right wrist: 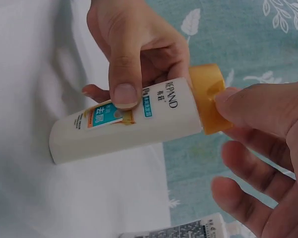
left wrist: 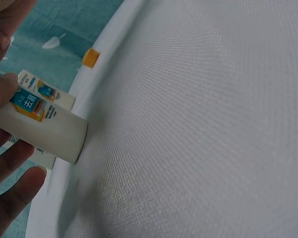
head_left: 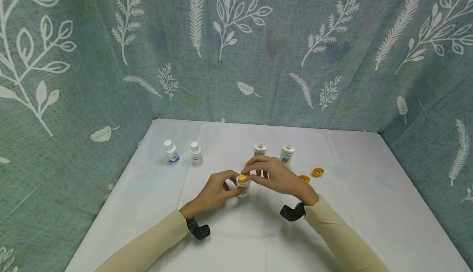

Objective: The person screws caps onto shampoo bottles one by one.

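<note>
A white shampoo bottle with a teal and orange label stands upright on the table, centred in the head view. My left hand grips its body, the thumb across the label in the right wrist view. On its top sits a yellow-orange cap. My right hand pinches that cap between thumb and fingers; its other fingers are spread apart from the bottle. How far the cap is seated cannot be told. Behind the right hand stand two white bottles with bare necks.
Two loose yellow caps lie right of the hands, one partly hidden by the right wrist. Two small white-capped bottles stand at the back left. Patterned curtains surround the white-covered table.
</note>
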The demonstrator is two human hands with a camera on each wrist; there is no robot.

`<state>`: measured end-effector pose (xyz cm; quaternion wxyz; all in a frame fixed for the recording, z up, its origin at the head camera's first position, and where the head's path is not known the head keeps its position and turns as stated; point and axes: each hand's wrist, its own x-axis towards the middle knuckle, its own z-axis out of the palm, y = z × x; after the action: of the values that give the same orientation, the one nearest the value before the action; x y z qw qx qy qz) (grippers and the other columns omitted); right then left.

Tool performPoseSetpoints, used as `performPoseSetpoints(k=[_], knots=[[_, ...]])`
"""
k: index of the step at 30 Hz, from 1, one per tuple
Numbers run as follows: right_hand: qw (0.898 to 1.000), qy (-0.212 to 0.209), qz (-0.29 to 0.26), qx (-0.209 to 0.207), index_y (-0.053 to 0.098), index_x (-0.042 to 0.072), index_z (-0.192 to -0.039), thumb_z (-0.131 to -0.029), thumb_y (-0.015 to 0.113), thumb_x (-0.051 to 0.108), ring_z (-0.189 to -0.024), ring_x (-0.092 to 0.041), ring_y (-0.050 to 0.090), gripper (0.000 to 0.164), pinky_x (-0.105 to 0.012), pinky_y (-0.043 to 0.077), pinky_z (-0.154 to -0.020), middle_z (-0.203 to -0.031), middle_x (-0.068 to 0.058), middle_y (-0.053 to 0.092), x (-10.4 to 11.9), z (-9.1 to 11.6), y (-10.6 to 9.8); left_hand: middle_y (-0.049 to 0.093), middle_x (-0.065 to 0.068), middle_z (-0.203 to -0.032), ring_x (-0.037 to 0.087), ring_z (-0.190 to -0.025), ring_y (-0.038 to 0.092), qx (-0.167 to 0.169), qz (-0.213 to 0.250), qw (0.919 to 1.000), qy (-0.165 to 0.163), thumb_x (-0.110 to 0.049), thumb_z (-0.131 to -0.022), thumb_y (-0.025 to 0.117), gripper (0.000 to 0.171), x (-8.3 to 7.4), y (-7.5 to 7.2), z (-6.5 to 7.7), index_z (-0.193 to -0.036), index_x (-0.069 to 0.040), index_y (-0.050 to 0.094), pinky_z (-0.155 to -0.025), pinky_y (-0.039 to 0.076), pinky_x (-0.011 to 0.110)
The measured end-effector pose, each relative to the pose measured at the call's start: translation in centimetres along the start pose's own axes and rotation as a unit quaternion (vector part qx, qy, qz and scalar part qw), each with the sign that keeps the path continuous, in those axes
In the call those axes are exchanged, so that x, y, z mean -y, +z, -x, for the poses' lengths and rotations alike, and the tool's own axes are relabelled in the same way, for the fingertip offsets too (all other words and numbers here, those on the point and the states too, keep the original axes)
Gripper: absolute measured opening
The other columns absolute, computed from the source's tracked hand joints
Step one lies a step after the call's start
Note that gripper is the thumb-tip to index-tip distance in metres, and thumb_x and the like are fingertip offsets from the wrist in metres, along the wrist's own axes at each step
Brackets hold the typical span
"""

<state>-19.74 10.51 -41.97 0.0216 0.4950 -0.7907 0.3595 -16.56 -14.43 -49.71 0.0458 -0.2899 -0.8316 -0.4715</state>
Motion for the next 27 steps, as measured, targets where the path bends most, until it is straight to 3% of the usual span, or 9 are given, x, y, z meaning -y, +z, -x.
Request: performPoseSetpoints(k=[6,10,15,20,27], knots=[[0.999,0.034,0.010,-0.017,0.077,0.023,-0.102,-0.092,0.081,0.024,-0.068,-0.009,0.055,0.011,-0.022,0.048,-0.058,-0.101,0.012,0.066,0.30,-0.05,0.20,0.072,-0.010,-0.100,0.017,-0.089,0.068,0.001,-0.003,1.0000,-0.003,-0.025,-0.089,0.084,0.024,0.05,0.02,0.03,-0.108,-0.018,0.072,-0.065,0.057,0.028],[0.999,0.039,0.012,-0.023,0.077,0.024,-0.103,-0.090,0.083,0.027,-0.068,-0.008,0.053,0.015,-0.023,0.046,-0.057,-0.098,0.014,0.066,0.33,-0.02,0.26,0.071,-0.009,-0.099,0.017,-0.087,0.068,0.000,-0.003,1.0000,-0.002,-0.024,-0.088,0.085,0.024,0.05,0.01,0.03,-0.107,-0.017,0.071,-0.064,0.057,0.029],[1.000,0.014,-0.002,-0.022,0.075,0.022,-0.114,-0.092,0.081,0.025,-0.074,-0.011,0.056,0.023,-0.026,0.051,-0.057,-0.115,0.010,0.066,0.15,-0.05,0.17,0.071,-0.009,-0.098,0.016,-0.086,0.068,-0.002,-0.006,1.0000,0.005,-0.025,-0.089,0.084,0.024,0.12,0.01,-0.02,-0.107,-0.018,0.071,-0.063,0.057,0.029],[0.999,-0.015,-0.024,0.019,0.073,0.018,-0.124,-0.097,0.074,0.018,-0.085,-0.007,0.060,0.027,-0.023,0.054,-0.060,-0.135,0.002,0.064,0.10,-0.09,-0.11,0.072,-0.009,-0.099,0.014,-0.086,0.068,-0.002,-0.008,0.9999,0.008,-0.024,-0.089,0.084,0.024,0.17,0.01,-0.03,-0.109,-0.017,0.071,-0.063,0.057,0.028],[0.999,-0.025,-0.018,0.043,0.073,0.015,-0.124,-0.098,0.072,0.011,-0.082,-0.003,0.058,0.027,-0.020,0.052,-0.062,-0.133,0.000,0.064,0.04,-0.09,-0.12,0.072,-0.009,-0.101,0.014,-0.087,0.068,0.002,-0.003,1.0000,0.004,-0.024,-0.090,0.083,0.026,0.20,0.03,0.02,-0.112,-0.017,0.072,-0.064,0.057,0.028]])
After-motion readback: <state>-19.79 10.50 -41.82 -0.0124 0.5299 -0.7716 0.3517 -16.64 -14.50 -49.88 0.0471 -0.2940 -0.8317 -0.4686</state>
